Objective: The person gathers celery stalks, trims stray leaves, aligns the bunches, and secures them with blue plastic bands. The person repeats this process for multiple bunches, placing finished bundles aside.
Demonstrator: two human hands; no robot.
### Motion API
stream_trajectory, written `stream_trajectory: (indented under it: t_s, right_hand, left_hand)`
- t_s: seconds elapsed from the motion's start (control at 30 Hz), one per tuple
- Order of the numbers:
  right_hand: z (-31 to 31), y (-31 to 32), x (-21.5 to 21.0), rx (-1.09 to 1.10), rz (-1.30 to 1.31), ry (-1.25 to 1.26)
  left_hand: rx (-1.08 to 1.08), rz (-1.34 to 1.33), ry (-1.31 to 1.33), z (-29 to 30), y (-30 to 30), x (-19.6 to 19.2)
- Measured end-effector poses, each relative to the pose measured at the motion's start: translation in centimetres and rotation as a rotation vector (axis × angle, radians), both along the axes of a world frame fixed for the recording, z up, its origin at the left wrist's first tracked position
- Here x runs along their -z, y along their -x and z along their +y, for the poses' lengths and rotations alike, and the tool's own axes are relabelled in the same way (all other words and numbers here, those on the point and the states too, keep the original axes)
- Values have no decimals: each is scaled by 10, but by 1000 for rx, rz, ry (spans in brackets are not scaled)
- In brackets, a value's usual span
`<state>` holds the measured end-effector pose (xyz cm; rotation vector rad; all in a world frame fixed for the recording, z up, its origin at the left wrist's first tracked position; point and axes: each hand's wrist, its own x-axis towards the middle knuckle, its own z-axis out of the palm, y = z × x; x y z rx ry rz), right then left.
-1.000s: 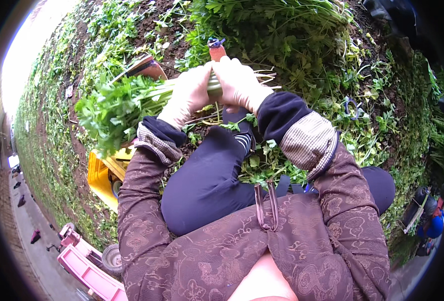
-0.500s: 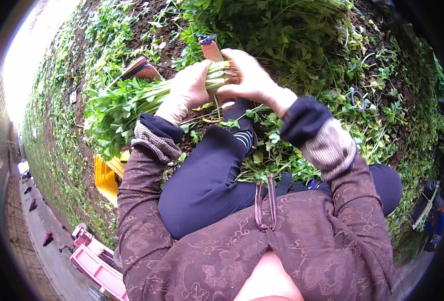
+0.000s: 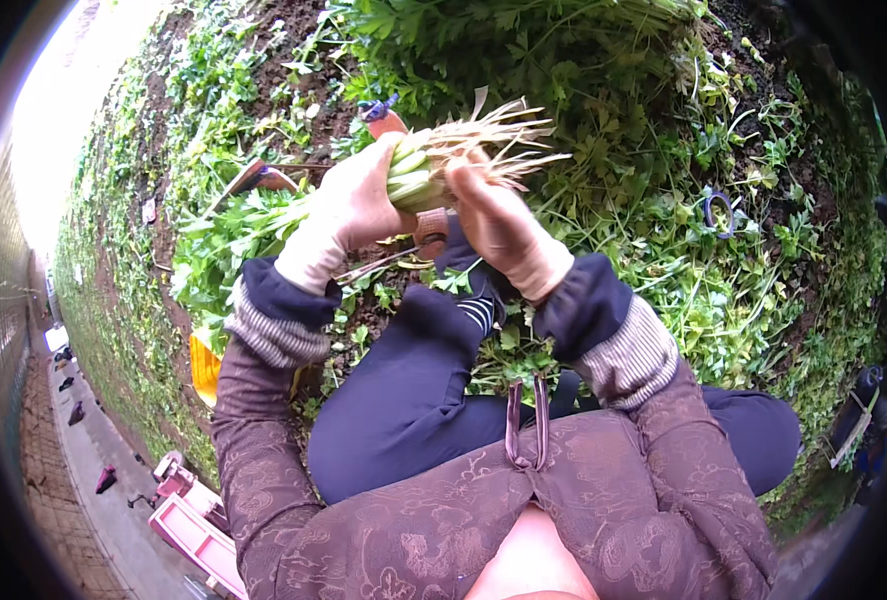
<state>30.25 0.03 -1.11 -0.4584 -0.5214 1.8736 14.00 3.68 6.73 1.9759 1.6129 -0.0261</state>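
A bunch of celery (image 3: 410, 184) lies across my left hand (image 3: 355, 198), whose fingers are wrapped round the pale green stalks close to the base. Its leaves (image 3: 213, 240) spread to the left, past my wrist. Long, straw-coloured roots (image 3: 508, 140) fan out at the right end. There my right hand (image 3: 501, 222) has its fingers bent against the lower part of the roots; its fingertips are partly hidden among them. Behind the bunch, an orange-red piece with a blue tie (image 3: 381, 112) sticks up.
A large heap of celery (image 3: 533, 60) lies ahead. A purple ring, perhaps a tape roll (image 3: 718, 214), rests on leaves to the right. On the left are a reddish, dark-edged object (image 3: 263, 178), a yellow container (image 3: 204, 370) and a pink cart (image 3: 195, 540). My bent legs (image 3: 393, 400) are below my hands.
The root end has come into full view, with the roots now spread out to the right. My right hand has moved down from around the base, and my left hand has shifted slightly left and down.
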Motion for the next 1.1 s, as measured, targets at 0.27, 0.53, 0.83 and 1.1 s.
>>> stream_trajectory:
  t_s: [0.27,0.53,0.83,1.1]
  right_hand:
    - [33,-13,12,66,-52,300]
    - [29,7,13,196,-20,365]
    - [71,-21,-32,733,-1531,-766]
    - [56,-4,-42,-294,-1611,-504]
  left_hand:
    - [-53,-14,-193,-6,-30,31]
    - [0,69,-494,-19,-27,59]
    - [19,-4,-582,-23,-30,78]
    - [-714,-1390,312,-17,-19,110]
